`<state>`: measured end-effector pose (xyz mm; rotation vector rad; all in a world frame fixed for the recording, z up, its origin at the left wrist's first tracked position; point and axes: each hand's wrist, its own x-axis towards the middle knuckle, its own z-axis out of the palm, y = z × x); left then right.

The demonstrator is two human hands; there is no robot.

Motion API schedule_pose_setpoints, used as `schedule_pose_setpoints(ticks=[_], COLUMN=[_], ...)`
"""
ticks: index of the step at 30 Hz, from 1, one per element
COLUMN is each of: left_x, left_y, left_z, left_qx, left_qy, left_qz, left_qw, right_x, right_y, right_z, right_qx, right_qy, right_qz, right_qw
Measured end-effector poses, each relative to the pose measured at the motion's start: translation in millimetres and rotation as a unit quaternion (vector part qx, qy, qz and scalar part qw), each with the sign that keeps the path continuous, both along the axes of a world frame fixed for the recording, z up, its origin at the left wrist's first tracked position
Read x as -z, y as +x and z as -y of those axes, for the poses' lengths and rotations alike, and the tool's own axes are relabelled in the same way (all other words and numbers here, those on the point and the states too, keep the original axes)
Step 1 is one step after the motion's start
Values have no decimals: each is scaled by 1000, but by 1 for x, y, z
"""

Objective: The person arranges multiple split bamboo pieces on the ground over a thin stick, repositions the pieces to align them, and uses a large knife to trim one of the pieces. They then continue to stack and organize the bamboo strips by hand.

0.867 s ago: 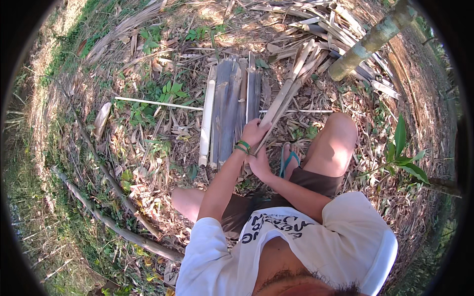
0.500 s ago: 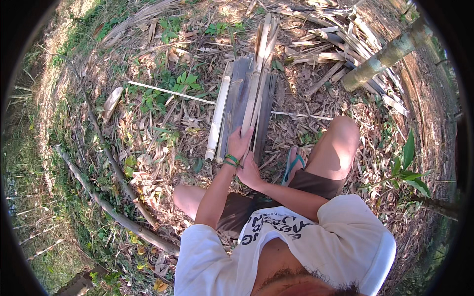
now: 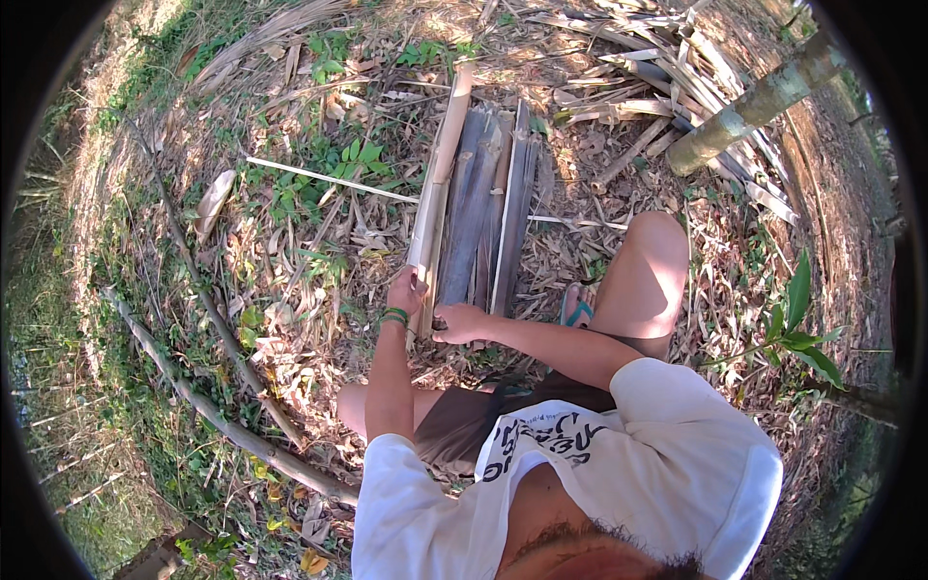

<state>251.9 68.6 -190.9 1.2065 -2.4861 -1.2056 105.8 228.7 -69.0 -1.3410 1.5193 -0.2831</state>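
Slats (image 3: 474,208) of grey split wood lie lengthwise, side by side, on leaf litter (image 3: 319,261) in front of the seated person. Along their left edge runs a pale strip (image 3: 447,155), its far end reaching beyond theirs. The left hand (image 3: 404,290), with green bands (image 3: 394,316) at the wrist, has its fingers curled about the strip's near end, pinching its left edge. The right hand (image 3: 462,323) is just beside the near ends of the wood, its fingers bent inward; whether they pinch anything cannot be told. A thin stick (image 3: 329,180) comes up to the strip from the left. Farther right, split pieces (image 3: 720,82) lie heaped near a slanting trunk (image 3: 749,111).
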Motion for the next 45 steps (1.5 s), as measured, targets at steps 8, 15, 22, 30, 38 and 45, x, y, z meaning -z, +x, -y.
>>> schedule_pose_setpoints(ticks=[8,15,22,30,38,45], left_x=[15,-6,-31,-14,-13,-8], left_y=[-35,-74,-179,-213,-209,-214], left_z=[-4,-35,-95,-98,-88,-88], left_qx=[-61,-124,-91,-62,-61,-47], left_qy=[-158,-161,-172,-51,1,0], left_qz=[131,321,142,307,336,316], left_qw=[977,925,971,948,940,948], right_x=[-26,-33,31,62,73,75], right_y=[-175,-397,-622,-723,-756,-779], right_z=[84,88,11,-30,-7,-37], right_qx=[-65,-31,688,927,960,930], right_qy=[-60,-60,-58,-218,-187,-234], right_qz=[-122,-306,-145,235,182,239], right_qw=[989,950,709,193,107,152])
